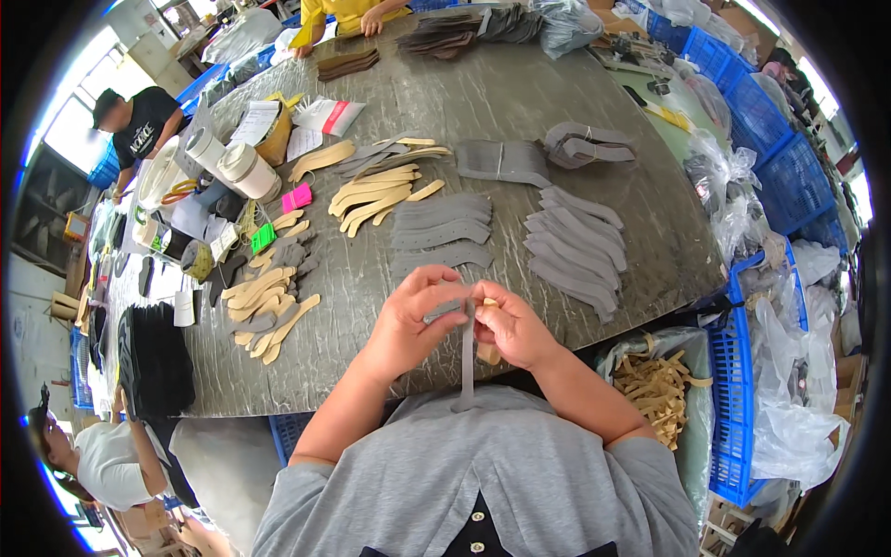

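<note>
In front of my chest, a narrow grey strip (pixel 468 357) hangs down from between my two hands. My left hand (pixel 406 320) is curled at the strip's upper end, with its thumb and fingertips against it. My right hand (pixel 513 327) pinches the strip from the other side. A small tan piece (pixel 488 353) shows under the right fingers; part of it is hidden. Just beyond the hands lie rows of curved grey pieces (pixel 441 227), with another overlapping stack of grey pieces (pixel 575 251) to their right.
Tan curved pieces (pixel 371 197) and a mixed tan and grey pile (pixel 269 306) lie left on the dark table (pixel 371 111). White cylinders (pixel 246 172) stand behind. Tan scraps (pixel 654 395) fill a lined container by my right elbow, next to a blue crate (pixel 730 408). Other people work around the table.
</note>
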Demonstrator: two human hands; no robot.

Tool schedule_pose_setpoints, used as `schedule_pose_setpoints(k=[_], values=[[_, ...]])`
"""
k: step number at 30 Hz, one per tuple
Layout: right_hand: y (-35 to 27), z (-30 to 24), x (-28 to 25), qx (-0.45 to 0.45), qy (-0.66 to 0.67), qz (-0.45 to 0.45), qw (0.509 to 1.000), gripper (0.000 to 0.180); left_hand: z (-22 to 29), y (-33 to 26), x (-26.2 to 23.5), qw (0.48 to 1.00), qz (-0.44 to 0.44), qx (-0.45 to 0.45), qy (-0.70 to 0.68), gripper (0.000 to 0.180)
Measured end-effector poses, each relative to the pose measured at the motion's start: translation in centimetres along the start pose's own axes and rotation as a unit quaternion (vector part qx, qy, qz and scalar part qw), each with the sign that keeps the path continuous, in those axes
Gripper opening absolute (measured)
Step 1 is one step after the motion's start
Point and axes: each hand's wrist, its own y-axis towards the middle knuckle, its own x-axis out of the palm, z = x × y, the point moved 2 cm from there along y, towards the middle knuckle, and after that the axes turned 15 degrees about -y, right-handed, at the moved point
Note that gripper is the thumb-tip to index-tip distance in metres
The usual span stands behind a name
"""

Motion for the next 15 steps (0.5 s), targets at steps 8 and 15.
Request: schedule_pose_setpoints(k=[8,15], values=[[0.4,-0.9,-3.4,-0.041,0.207,0.163,0.964,0.014,0.1,-1.1,-2.2,0.991,0.051,0.027,0.122,0.018],[-2.2,-0.6,-12.3,-0.144,0.117,0.302,0.935,0.005,-2.7,-4.0,-6.1,0.951,0.182,-0.248,0.03,0.007]])
